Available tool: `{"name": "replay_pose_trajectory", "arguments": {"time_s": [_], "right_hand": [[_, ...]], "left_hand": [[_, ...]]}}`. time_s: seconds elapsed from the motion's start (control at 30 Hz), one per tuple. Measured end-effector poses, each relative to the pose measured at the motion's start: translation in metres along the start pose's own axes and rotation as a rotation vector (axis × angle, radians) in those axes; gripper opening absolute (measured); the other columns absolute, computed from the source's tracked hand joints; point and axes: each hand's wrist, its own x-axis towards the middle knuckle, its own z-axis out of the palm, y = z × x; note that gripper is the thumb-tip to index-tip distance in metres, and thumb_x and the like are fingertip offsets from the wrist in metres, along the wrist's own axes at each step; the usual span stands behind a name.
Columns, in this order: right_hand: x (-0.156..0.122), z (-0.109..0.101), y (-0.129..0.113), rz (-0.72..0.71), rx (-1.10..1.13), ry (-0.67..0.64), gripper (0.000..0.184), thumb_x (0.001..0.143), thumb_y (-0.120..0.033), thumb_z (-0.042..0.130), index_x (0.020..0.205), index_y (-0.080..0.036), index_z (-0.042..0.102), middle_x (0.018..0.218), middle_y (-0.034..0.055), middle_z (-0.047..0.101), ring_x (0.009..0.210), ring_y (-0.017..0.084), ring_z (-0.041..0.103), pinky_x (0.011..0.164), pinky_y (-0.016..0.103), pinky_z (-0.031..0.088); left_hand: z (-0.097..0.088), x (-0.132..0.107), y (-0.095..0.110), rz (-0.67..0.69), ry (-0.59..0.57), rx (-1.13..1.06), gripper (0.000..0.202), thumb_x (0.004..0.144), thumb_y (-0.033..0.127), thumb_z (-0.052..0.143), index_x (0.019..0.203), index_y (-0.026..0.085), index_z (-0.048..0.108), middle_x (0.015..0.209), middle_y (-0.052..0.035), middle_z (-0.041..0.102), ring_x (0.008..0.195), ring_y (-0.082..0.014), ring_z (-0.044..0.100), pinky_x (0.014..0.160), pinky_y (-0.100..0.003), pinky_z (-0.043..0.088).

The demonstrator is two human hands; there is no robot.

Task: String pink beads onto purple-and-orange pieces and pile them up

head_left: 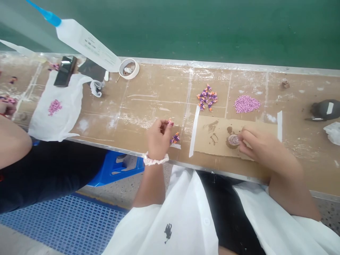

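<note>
My left hand (159, 138), with a pale scrunchie at the wrist, pinches a small pink-and-red piece (170, 123) between thumb and forefinger. Just right of it, several small purple-and-orange figures (175, 137) lie near the table's front edge. My right hand (253, 141) is closed, its fingertips against the side of a small clear round container (233, 140). That container stands on a taped-down cardboard sheet (212, 147) marked with dark wet stains. Beyond the sheet are a cluster of purple-and-orange figures (208, 96) and a pile of tiny pink pieces (247, 104).
Toward the back left are a white bottle with a blue nozzle (87, 44), a tape roll (129, 68) and a black phone-like object (65, 71). A white bag (71, 97) bears more pink pieces. At far left is another person's hand (7, 108); a dark rounded object (325, 109) sits far right.
</note>
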Motion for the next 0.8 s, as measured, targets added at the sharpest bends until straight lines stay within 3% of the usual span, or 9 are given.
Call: {"name": "replay_pose_trajectory", "arguments": {"time_s": [0.03,0.13,0.2,0.3,0.47,0.8], "right_hand": [[0.0,-0.001,0.001,0.004,0.052,0.029,0.015,0.088,-0.011,0.05,0.076,-0.02,0.046,0.071,0.0014,0.05,0.061,0.014,0.045,0.056,0.027,0.037],[0.002,-0.002,0.001,0.058,0.234,0.108,0.014,0.087,-0.008,0.052,0.082,-0.02,0.047,0.074,0.0008,0.051,0.065,0.013,0.048,0.059,0.025,0.04],[0.004,0.0,0.0,0.125,0.356,0.164,0.016,0.085,-0.006,0.052,0.081,-0.021,0.047,0.072,-0.0008,0.05,0.063,0.012,0.048,0.057,0.025,0.039],[0.004,0.003,-0.001,0.213,0.558,0.278,0.018,0.083,-0.006,0.054,0.078,-0.022,0.048,0.068,-0.0025,0.049,0.06,0.011,0.047,0.054,0.025,0.038],[0.001,0.005,-0.001,0.314,0.768,0.367,0.017,0.083,-0.007,0.056,0.079,-0.023,0.052,0.07,-0.0018,0.051,0.062,0.013,0.051,0.056,0.028,0.04],[0.006,-0.001,-0.01,0.181,0.459,0.308,0.02,0.08,-0.005,0.054,0.077,-0.022,0.047,0.065,-0.0033,0.049,0.058,0.01,0.047,0.052,0.024,0.039]], "left_hand": [[0.007,-0.003,0.008,-0.038,-0.046,-0.213,0.022,0.08,0.041,0.062,0.082,0.019,0.055,0.066,0.0026,0.053,0.057,-0.0102,0.046,0.056,-0.024,0.037],[0.032,-0.016,0.039,-0.213,-0.363,-0.82,0.036,0.07,0.045,0.075,0.08,0.019,0.052,0.059,0.0071,0.043,0.048,-0.0049,0.035,0.045,-0.018,0.026],[0.048,-0.027,0.059,-0.329,-0.608,-1.045,0.036,0.07,0.04,0.078,0.077,0.018,0.05,0.059,0.0073,0.041,0.049,-0.0034,0.033,0.044,-0.016,0.022],[0.067,-0.039,0.081,-0.435,-0.798,-1.219,0.034,0.072,0.035,0.077,0.077,0.017,0.048,0.06,0.0061,0.045,0.05,-0.0027,0.034,0.043,-0.014,0.021],[0.08,-0.046,0.094,-0.426,-0.923,-1.295,0.034,0.074,0.035,0.078,0.079,0.016,0.051,0.06,0.0054,0.045,0.052,-0.0024,0.035,0.044,-0.013,0.021],[0.082,-0.048,0.092,-0.445,-1.034,-1.262,0.036,0.071,0.037,0.08,0.077,0.015,0.051,0.061,0.0045,0.049,0.05,-0.0023,0.037,0.044,-0.015,0.022]]}}
